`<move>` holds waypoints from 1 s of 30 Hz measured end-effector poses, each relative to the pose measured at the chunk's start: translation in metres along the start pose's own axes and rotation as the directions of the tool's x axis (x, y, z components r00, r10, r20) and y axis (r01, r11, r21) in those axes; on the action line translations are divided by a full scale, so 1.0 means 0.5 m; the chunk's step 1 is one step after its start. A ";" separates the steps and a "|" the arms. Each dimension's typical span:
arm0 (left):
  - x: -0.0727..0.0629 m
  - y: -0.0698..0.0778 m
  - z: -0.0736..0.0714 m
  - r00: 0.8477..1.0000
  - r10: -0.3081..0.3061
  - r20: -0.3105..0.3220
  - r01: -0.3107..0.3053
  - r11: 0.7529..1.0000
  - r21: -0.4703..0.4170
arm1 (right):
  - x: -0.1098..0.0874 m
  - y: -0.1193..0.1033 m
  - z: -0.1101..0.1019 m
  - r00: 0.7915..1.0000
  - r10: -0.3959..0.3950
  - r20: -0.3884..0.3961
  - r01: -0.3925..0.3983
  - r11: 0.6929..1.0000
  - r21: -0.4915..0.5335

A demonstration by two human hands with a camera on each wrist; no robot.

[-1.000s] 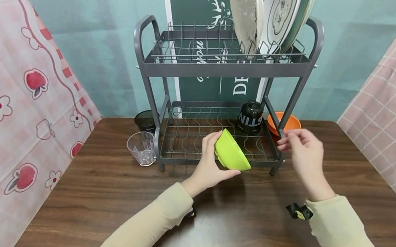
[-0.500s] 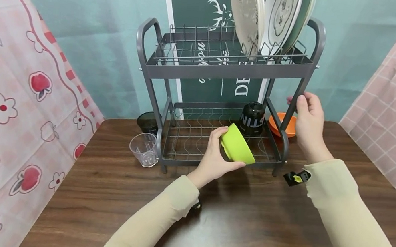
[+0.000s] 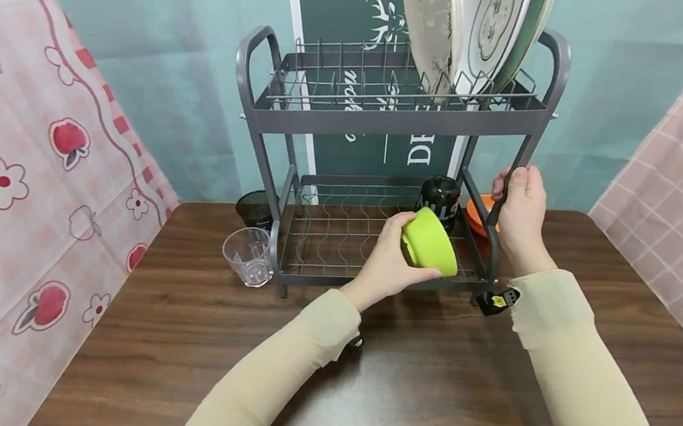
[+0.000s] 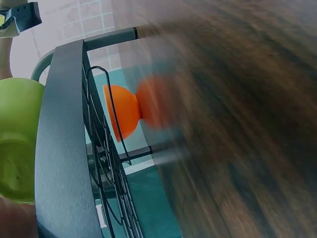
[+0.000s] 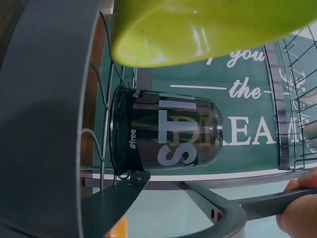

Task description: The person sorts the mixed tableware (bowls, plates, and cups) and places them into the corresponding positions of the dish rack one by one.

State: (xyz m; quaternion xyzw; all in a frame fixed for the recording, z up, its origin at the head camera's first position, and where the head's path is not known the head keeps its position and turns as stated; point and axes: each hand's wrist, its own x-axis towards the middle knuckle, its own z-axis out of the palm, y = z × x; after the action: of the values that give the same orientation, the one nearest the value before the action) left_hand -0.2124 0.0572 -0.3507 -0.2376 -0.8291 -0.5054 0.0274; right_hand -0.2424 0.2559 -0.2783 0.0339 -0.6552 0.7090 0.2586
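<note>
My left hand (image 3: 389, 263) pinches a lime green bowl (image 3: 433, 242) between thumb and fingers. The bowl is tilted on its side, its mouth facing right, and overlaps the front of the rack's lower tier. My right hand (image 3: 522, 218) grips the right front post of a grey two-tier dish rack (image 3: 388, 124). Just behind the bowl, a dark glass with white lettering (image 3: 444, 190) stands upside down on the lower tier; the right wrist view shows this glass (image 5: 168, 131) between the rack's edge and the green bowl (image 5: 208, 29).
Several plates (image 3: 432, 31) stand upright in the top tier. An orange bowl (image 3: 480, 214) is behind the rack's right side, partly hidden by the frame. Left of the rack are a clear glass (image 3: 249, 259) and a dark cup (image 3: 254, 209) on the wooden table (image 3: 179, 335).
My left hand has carried the green bowl right and slightly upward, in front of the dark glass. My right hand has moved up from near the orange bowl and now grips the rack's post.
</note>
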 end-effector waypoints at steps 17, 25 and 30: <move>0.054 0.013 0.022 0.996 -0.075 0.057 0.068 0.991 0.120 | 0.005 0.008 0.006 0.999 0.007 -0.031 -0.005 0.999 0.046; 0.074 0.016 0.036 0.995 -0.072 0.070 0.060 0.986 0.158 | 0.003 0.013 0.001 1.000 -0.004 -0.023 0.005 0.999 0.034; 0.081 0.020 0.041 0.992 -0.089 0.089 0.072 0.981 0.182 | 0.003 0.013 -0.001 1.000 -0.005 -0.026 0.006 1.000 0.030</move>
State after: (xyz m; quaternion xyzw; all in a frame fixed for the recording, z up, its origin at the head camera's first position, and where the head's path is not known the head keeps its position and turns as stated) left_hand -0.2401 0.0932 -0.3406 -0.2246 -0.8803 -0.4176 -0.0121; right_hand -0.2463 0.2566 -0.2836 0.0304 -0.6408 0.7186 0.2685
